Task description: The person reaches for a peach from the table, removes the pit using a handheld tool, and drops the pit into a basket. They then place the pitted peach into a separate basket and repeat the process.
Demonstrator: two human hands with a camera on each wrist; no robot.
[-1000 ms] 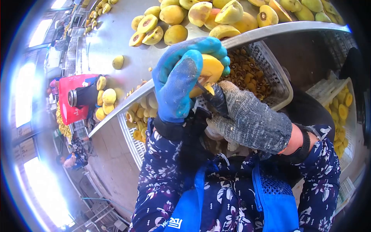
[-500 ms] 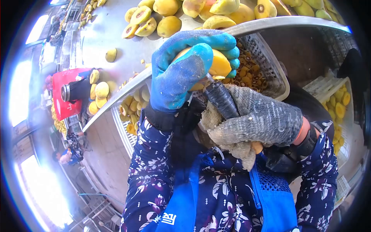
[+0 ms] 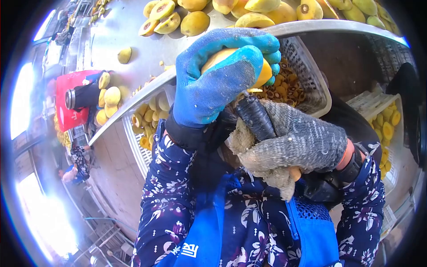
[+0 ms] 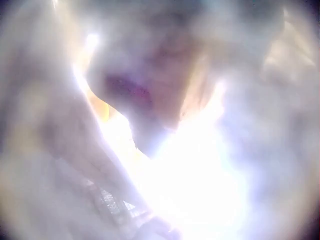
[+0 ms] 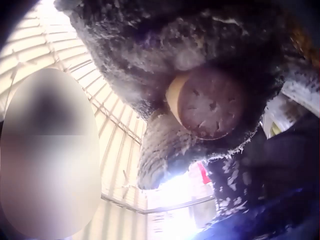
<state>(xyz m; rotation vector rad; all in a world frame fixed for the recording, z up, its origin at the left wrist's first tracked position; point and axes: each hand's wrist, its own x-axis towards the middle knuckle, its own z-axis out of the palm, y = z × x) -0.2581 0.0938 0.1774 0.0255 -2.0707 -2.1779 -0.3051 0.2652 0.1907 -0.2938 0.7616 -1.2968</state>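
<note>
My left hand [image 3: 215,86], in a blue rubber-coated glove, holds a yellow peach [image 3: 266,72] in front of the metal table's edge. Thumb and fingers wrap it, covering most of the fruit. The right hand [image 3: 307,138], in a grey knitted glove, grips a hand tool by its black-taped handle [image 3: 255,118]. The tool's tip is at the underside of the peach, hidden there, with a scrap of yellow flesh beside it. Its round wooden butt [image 5: 212,105] sticks out of the glove in the right wrist view. Glare and blur fill the left wrist view.
Whole and cut peaches [image 3: 195,23] lie on the metal table [image 3: 133,26]. Below its edge stands a crate [image 3: 307,66] of cut pieces with brown centres. More crates of yellow halves stand at left [image 3: 135,144] and right [image 3: 402,142]. Someone in red [image 3: 66,113] is farther left.
The left hand has moved up and right with the peach, its thumb now covering more of the cut side. The right hand has turned, bringing the taped handle and wooden butt into sight.
</note>
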